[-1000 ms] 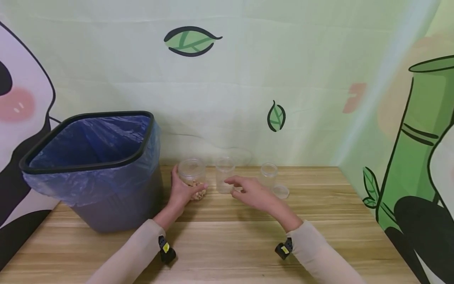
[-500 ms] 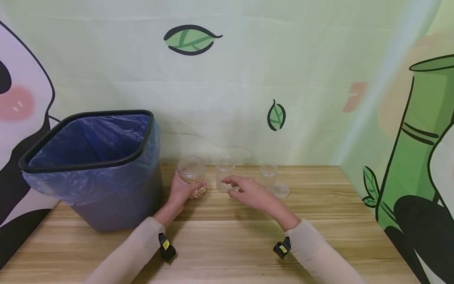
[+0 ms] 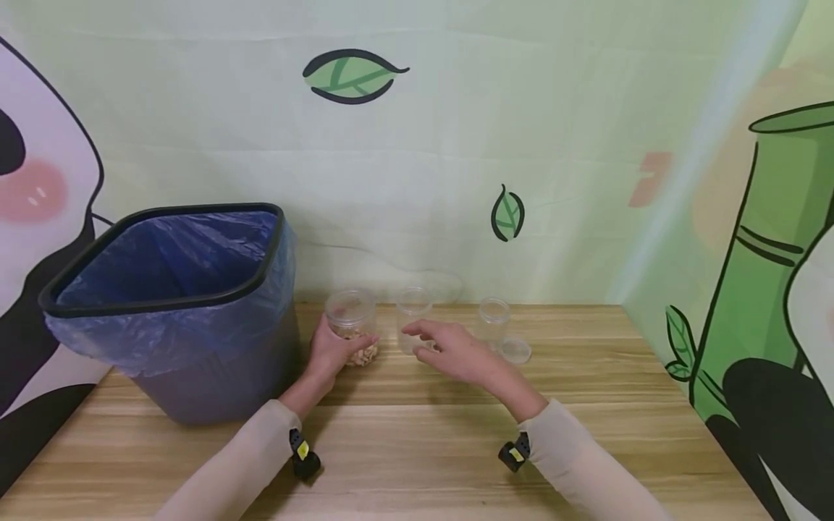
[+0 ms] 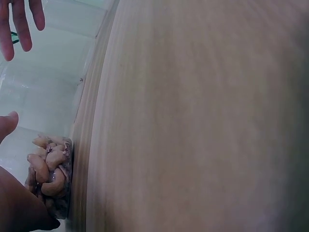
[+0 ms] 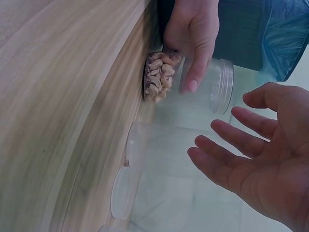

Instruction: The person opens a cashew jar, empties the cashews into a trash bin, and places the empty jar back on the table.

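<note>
A clear plastic jar (image 3: 352, 311) with cashews (image 3: 362, 350) in its lower part stands upright at the back of the table, right of the bin. My left hand (image 3: 331, 350) grips it from the left, thumb across the front; the other fingers are mostly hidden. In the right wrist view, the cashews (image 5: 160, 77) fill only the bottom. My right hand (image 3: 456, 350) is in front of a second clear jar (image 3: 413, 307), overlapping its lower right side in the head view. Its fingers are spread and loosely bent, with nothing between them.
A smaller clear jar (image 3: 494, 318) stands further right, with a clear round lid (image 3: 517, 351) flat on the wood beside it. A grey bin (image 3: 221, 383) with a blue liner takes up the left side. A printed cloth (image 3: 443, 145) hangs behind the table.
My right hand has drifted slightly left, across the second jar. The left hand stays on the cashew jar, nearly still.
</note>
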`<move>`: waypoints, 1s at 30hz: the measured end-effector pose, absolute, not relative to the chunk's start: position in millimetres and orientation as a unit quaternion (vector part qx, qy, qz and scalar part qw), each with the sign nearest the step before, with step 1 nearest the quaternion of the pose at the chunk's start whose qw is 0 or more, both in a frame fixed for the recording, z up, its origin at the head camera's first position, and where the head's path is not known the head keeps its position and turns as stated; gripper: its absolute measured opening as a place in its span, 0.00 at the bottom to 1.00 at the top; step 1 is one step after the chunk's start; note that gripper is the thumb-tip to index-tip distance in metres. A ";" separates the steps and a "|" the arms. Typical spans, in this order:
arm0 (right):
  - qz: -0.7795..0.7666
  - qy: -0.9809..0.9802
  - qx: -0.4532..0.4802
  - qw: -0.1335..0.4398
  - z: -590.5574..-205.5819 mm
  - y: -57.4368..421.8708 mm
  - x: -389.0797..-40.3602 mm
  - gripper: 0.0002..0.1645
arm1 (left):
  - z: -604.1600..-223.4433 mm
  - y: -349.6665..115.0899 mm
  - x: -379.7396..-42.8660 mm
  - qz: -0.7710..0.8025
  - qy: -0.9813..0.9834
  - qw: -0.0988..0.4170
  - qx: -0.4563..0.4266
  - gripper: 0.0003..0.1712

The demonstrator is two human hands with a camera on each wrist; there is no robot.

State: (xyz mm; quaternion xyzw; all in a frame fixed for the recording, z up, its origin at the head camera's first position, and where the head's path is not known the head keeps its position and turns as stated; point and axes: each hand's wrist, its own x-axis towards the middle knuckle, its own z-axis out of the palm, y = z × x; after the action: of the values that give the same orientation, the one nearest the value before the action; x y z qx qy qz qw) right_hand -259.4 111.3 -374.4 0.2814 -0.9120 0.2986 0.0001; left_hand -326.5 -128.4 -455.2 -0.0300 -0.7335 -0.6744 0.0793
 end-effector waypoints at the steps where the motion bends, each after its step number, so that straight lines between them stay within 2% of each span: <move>1: 0.298 -0.912 0.282 0.000 -374.3 111.0 -259.8 0.25 | -455.0 -128.3 -326.2 -0.673 -0.735 0.079 -0.030 0.54; 15: 0.301 -0.908 0.293 0.011 -364.5 103.7 -261.0 0.27 | -452.3 -128.2 -321.7 -0.663 -0.744 0.081 -0.028 0.54; 30: 0.304 -0.907 0.287 0.043 -358.9 93.6 -262.8 0.33 | -433.2 -116.5 -299.0 -0.631 -0.767 0.081 -0.081 0.49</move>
State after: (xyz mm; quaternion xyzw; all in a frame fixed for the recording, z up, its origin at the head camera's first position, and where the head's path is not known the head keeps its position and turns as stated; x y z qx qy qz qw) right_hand -262.8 93.6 -358.9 0.2869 -0.9073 0.3043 0.0430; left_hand -299.0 -116.5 -433.2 -0.0813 -0.7673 -0.6309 0.0813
